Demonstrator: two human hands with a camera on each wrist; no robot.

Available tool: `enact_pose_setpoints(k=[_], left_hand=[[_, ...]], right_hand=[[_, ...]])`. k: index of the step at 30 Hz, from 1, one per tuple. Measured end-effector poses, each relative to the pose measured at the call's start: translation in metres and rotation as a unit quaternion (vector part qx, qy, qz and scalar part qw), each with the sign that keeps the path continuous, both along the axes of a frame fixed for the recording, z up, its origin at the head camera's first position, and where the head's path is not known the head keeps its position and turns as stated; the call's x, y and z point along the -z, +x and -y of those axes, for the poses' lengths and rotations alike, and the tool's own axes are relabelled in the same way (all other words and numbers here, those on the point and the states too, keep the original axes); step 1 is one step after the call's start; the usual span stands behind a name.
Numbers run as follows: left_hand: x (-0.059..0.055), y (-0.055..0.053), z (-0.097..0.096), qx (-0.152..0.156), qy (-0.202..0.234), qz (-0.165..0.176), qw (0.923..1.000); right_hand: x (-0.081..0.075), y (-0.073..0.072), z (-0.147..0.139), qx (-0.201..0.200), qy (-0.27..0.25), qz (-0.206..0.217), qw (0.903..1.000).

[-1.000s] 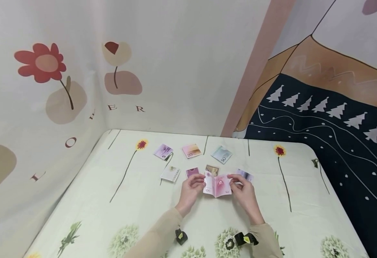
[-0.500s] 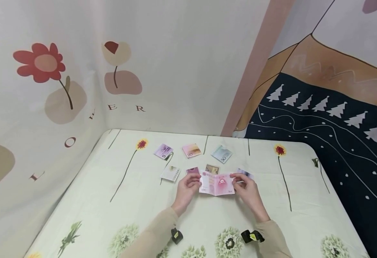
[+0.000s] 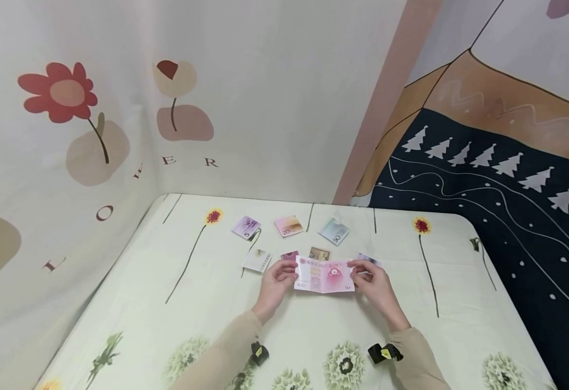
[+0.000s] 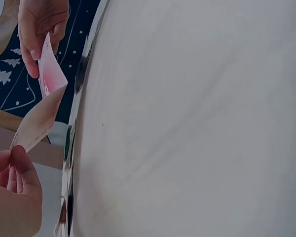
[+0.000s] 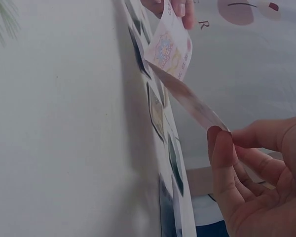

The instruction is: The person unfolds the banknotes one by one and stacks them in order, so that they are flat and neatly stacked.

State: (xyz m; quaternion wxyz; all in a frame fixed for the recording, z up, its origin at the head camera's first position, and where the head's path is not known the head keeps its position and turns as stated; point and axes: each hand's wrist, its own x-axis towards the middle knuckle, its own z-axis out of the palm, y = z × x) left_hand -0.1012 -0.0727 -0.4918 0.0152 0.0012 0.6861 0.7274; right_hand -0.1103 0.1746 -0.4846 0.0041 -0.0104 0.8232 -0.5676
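A pink 100 banknote (image 3: 324,275) is stretched nearly flat just above the table, with a crease still showing in its middle. My left hand (image 3: 275,283) pinches its left end and my right hand (image 3: 373,281) pinches its right end. The left wrist view shows the pink banknote (image 4: 42,106) running from my left fingertips (image 4: 12,163) up to the other hand. In the right wrist view the pink banknote (image 5: 180,74) hangs bent between my right fingertips (image 5: 222,143) and the far hand.
Folded banknotes lie behind the hands: a purple 5 (image 3: 246,227), an orange 20 (image 3: 288,226), a green 50 (image 3: 334,231), a white one (image 3: 257,261), and small ones partly hidden by the pink banknote. The floral tablecloth (image 3: 167,303) meets walls at the back and left.
The pink banknote has been opened out from a half-folded shape to nearly its full width. My hands have moved apart, left going left and right going right.
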Motion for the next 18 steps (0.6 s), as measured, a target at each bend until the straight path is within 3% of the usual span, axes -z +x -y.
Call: enact_pose_setpoints(k=[5, 7, 11, 16, 18], left_hand=[[0.019, -0.007, 0.005, -0.004, -0.002, 0.009, 0.9999], [0.021, -0.007, 0.007, -0.003, -0.012, 0.012, 0.9998], [0.018, -0.002, 0.011, 0.005, -0.022, 0.024, 0.9995], [0.002, 0.007, 0.017, 0.022, -0.029, 0.024, 0.9990], [0.001, 0.009, 0.020, 0.026, -0.036, 0.027, 0.9986]], right_hand=[[-0.001, -0.002, -0.001, -0.008, 0.012, -0.001, 0.9999], [-0.001, -0.002, -0.002, -0.011, 0.016, -0.002, 0.9998], [-0.002, -0.003, -0.003, -0.019, 0.020, -0.001, 0.9996], [-0.001, -0.003, -0.006, -0.048, 0.019, 0.008, 0.9987], [0.000, -0.001, -0.006, -0.064, 0.016, 0.010, 0.9978]])
